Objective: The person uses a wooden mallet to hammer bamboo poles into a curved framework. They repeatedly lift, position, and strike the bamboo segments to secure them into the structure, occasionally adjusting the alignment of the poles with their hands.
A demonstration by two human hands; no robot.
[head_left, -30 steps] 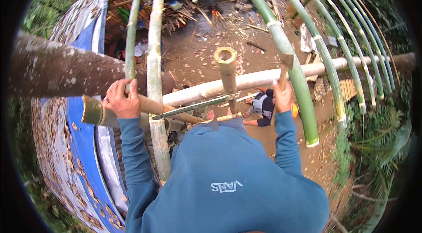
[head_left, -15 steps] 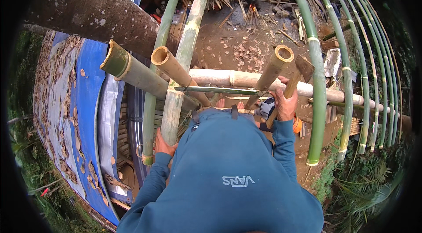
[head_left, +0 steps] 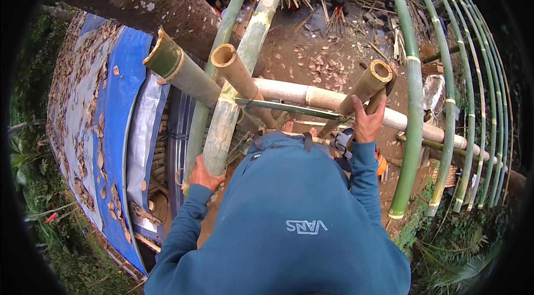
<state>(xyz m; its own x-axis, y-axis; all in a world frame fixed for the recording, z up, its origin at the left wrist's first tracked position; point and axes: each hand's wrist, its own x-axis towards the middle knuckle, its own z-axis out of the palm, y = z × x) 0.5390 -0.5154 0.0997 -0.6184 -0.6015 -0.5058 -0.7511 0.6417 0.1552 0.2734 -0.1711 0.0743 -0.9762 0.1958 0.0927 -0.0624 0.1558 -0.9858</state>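
Observation:
My left hand [head_left: 206,173] is closed around the near end of a thick pale-green bamboo pole [head_left: 221,133], which runs away from me. My right hand [head_left: 367,124] grips the wooden handle of an axe [head_left: 376,100]. Its head is largely hidden behind an upright bamboo post [head_left: 362,90] with a hollow top, right beside my fingers. A second upright post [head_left: 236,71] stands to the left, and a narrow green bamboo strip [head_left: 289,108] spans between the two. Beyond them lies a pale horizontal bamboo beam [head_left: 295,93].
A thick cut bamboo [head_left: 192,80] slants at the left, below a tree trunk [head_left: 139,3]. Leaf-strewn blue tarpaulin [head_left: 119,106] covers a roof on that side. Several green poles [head_left: 413,100] cross the beam at the right. A small fire [head_left: 336,15] burns on the ground below.
My right hand has risen slightly, and the axe has shifted behind the right-hand post, more hidden than before. My left hand stays on the pole. The whole view has shifted a little.

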